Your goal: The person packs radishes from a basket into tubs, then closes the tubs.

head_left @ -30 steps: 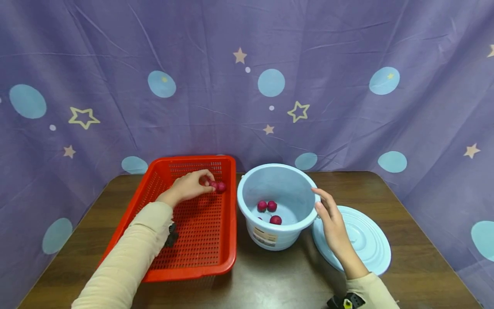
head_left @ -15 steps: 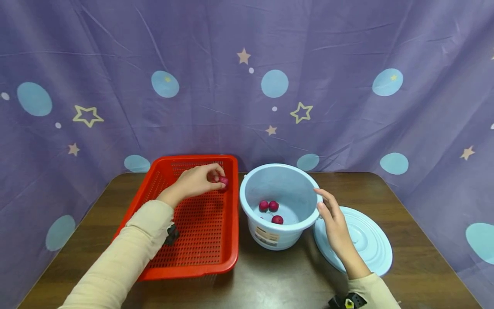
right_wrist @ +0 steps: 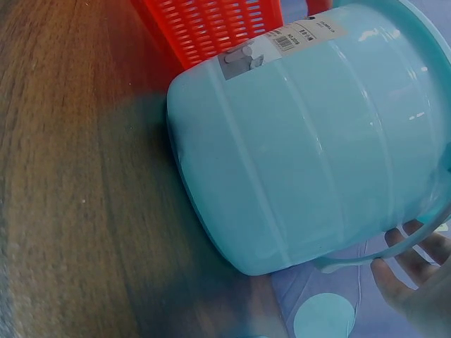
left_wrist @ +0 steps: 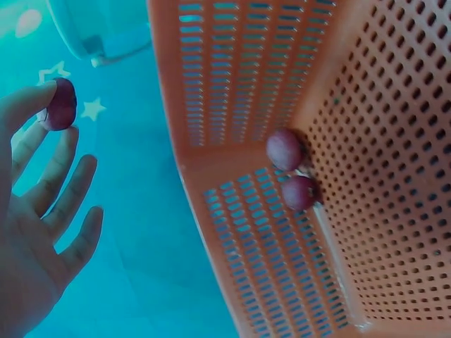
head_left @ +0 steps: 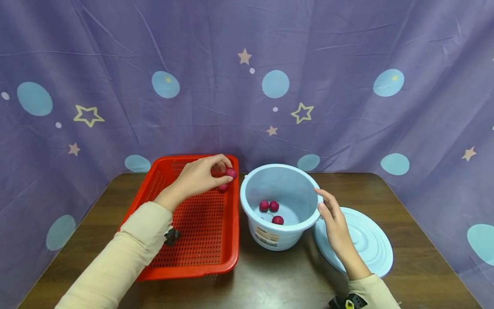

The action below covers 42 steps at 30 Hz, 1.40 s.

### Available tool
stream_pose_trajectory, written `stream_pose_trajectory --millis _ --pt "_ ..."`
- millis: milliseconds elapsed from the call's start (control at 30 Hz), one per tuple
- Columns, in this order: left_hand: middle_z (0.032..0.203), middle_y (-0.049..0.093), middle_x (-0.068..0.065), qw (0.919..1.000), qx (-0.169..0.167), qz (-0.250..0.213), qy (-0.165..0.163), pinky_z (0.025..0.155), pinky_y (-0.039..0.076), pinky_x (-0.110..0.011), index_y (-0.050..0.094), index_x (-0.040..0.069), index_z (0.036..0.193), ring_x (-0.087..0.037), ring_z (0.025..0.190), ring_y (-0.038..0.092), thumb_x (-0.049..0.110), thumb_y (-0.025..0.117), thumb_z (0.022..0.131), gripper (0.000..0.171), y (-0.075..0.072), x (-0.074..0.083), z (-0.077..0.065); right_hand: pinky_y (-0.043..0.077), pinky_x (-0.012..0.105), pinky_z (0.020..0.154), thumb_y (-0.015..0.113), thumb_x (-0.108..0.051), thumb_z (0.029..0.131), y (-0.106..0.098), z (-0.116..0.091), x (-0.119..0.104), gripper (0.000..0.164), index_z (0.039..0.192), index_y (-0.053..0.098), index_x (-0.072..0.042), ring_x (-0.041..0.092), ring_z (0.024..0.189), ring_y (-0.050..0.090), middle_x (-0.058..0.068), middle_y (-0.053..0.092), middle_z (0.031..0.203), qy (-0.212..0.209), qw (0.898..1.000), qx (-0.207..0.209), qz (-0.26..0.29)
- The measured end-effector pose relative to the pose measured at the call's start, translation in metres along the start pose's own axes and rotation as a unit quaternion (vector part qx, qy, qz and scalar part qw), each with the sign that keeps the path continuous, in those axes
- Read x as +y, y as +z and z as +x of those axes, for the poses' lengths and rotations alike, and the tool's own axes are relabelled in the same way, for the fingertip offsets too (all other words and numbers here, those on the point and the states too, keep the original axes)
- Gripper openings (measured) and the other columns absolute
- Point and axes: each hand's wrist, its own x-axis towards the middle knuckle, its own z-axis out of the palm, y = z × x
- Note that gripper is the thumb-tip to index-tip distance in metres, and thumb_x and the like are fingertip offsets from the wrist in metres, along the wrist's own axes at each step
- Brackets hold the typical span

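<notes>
My left hand [head_left: 202, 175] pinches a small dark-red radish [left_wrist: 60, 105] between thumb and fingertips, above the far right corner of the red plastic basket [head_left: 230, 253]. Two more radishes lie against the basket's corner in the left wrist view, an upper radish [left_wrist: 285, 149] and a lower radish [left_wrist: 299, 192]. To the right stands a light blue bucket [head_left: 278, 176] with several radishes [head_left: 277, 220] on its bottom. My right hand [head_left: 335, 225] holds the bucket at its right rim, its fingers by the handle [right_wrist: 394, 250] in the right wrist view.
A light blue round lid [head_left: 366, 240] lies on the wooden table [head_left: 417, 266] right of the bucket, partly behind my right hand. The basket and bucket stand close side by side. A purple patterned curtain [head_left: 216, 86] hangs behind the table.
My left hand has risen and moved right and away with a radish in its fingertips, leaving another radish showing below. The right hand keeps its hold on the bucket.
</notes>
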Motion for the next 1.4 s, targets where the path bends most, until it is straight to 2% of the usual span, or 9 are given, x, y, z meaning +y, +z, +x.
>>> stream_pose_trajectory --millis 167,367,667,867,1033,1200,1400 --pt "0.089 0.065 0.012 0.9998 0.018 0.001 0.011 0.073 0.047 -0.036 0.064 0.032 0.105 -0.008 0.082 0.060 0.039 0.077 0.085 0.025 -0.002 0.013 -0.001 0.040 0.021 0.087 0.041 -0.015 0.106 0.000 -0.001 0.001 0.037 0.142 0.047 -0.009 0.012 0.119 0.047 0.007 0.046 0.145 0.001 1.000 0.000 -0.002" --pt "0.092 0.066 0.010 0.9995 0.013 -0.005 0.028 0.073 0.049 -0.035 0.064 0.031 0.105 -0.010 0.086 0.060 0.037 0.077 0.085 0.024 -0.001 0.027 -0.002 0.040 0.021 0.087 0.041 -0.015 0.106 0.001 -0.002 0.003 0.037 0.142 0.047 -0.009 0.010 0.120 0.047 0.008 0.046 0.145 0.001 1.000 0.001 0.001" --pt "0.091 0.064 0.011 0.9967 0.015 0.005 0.079 0.066 0.047 -0.031 0.066 0.031 0.105 -0.007 0.081 0.056 0.033 0.078 0.085 0.024 0.003 0.044 -0.005 0.039 0.020 0.089 0.041 -0.016 0.106 0.001 -0.003 0.004 0.037 0.143 0.047 -0.009 0.011 0.123 0.045 0.007 0.045 0.146 0.001 1.000 0.002 -0.002" --pt "0.094 0.067 0.011 0.9939 -0.006 0.011 0.110 0.069 0.048 -0.031 0.067 0.029 0.109 -0.007 0.087 0.058 0.033 0.079 0.084 0.028 0.007 0.053 -0.007 0.039 0.020 0.090 0.040 -0.016 0.107 0.002 -0.004 0.004 0.038 0.143 0.046 -0.009 0.011 0.124 0.044 0.008 0.044 0.148 0.000 1.000 -0.001 0.003" --pt "0.099 0.067 0.012 0.9916 -0.040 0.003 0.123 0.073 0.049 -0.031 0.067 0.029 0.110 -0.010 0.093 0.062 0.035 0.078 0.085 0.028 0.009 0.058 -0.007 0.039 0.019 0.090 0.040 -0.016 0.107 0.002 -0.004 0.004 0.038 0.143 0.046 -0.009 0.011 0.124 0.045 0.008 0.044 0.147 -0.004 1.000 0.000 0.003" --pt "0.100 0.068 0.014 0.9890 -0.061 0.012 0.134 0.077 0.048 -0.032 0.068 0.030 0.109 -0.006 0.097 0.060 0.038 0.077 0.086 0.026 0.011 0.059 -0.008 0.040 0.019 0.090 0.040 -0.016 0.107 0.002 -0.003 0.006 0.038 0.143 0.046 -0.008 0.011 0.123 0.045 0.008 0.044 0.147 -0.009 1.000 0.002 0.001" --pt "0.096 0.064 0.014 0.9870 -0.074 0.024 0.140 0.070 0.046 -0.030 0.068 0.033 0.109 -0.006 0.092 0.057 0.039 0.077 0.086 0.025 0.014 0.058 -0.009 0.040 0.020 0.090 0.041 -0.015 0.107 0.003 -0.003 0.007 0.037 0.143 0.047 -0.008 0.010 0.122 0.045 0.008 0.045 0.146 -0.010 1.000 0.004 0.001"
